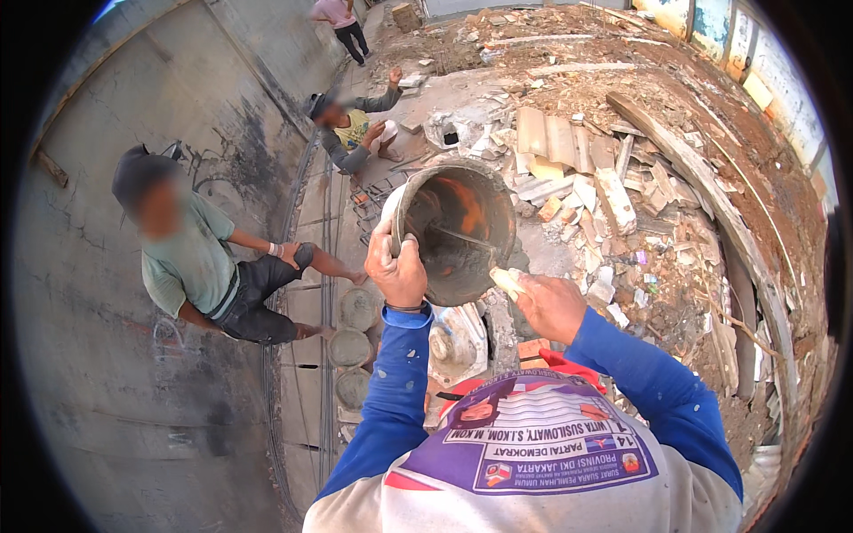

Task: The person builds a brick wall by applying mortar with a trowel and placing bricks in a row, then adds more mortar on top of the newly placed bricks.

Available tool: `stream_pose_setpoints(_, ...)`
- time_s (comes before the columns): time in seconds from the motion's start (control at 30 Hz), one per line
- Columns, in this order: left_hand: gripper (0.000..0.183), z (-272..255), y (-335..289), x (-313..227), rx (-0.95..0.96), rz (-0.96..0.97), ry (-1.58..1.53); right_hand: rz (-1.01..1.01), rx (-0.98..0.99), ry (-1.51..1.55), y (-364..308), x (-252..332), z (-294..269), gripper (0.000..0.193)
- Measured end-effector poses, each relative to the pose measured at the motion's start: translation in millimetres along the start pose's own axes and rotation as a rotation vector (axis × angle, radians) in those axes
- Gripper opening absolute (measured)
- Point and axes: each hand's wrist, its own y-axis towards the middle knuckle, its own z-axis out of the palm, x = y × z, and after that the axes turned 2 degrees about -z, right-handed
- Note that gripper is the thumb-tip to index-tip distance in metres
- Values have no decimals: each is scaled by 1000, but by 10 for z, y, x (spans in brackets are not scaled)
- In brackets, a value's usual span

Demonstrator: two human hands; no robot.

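Note:
A mortar-caked bucket is tipped so that its mouth faces me, and wet grey mortar lies inside along its lower wall. My left hand grips the bucket's near left rim, thumb up against the edge. Closed around the pale handle of a trowel is my right hand, at the bucket's lower right rim. The trowel's metal part reaches into the bucket, coated in mortar, so its outline is hard to make out.
Round mortar-filled containers stand in a row at left. A person in a green shirt leans by the grey wall; another person crouches farther off, and a third stands beyond. Broken bricks and tiles and a long plank cover the right.

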Motion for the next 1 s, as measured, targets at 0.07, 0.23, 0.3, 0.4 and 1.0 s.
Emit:
stream_pose_setpoints(0.07, 35, -166, 19, 120, -29, -38, -38, -55, -105, 90, -269, 223, -199, 33)
stream_pose_setpoints(0.23, 41, -363, 90, 66, 45, -354, -366, -60, 213, -276, -211, -74, -241, 28)
stream_pose_setpoints(0.3, 42, -369, 16, 136, 119, -379, -370, -127, 312, -372, 289, -200, -328, 23)
stream_pose_setpoints(0.4, 43, -315, -86, 299, 232, -358, -353, -166, 340, -332, 800, -372, -478, 27)
stream_pose_setpoints(1.0, 38, -329, -252, 342, 160, -76, -34, 94, 128, -296, 129, 236, -98, 24)
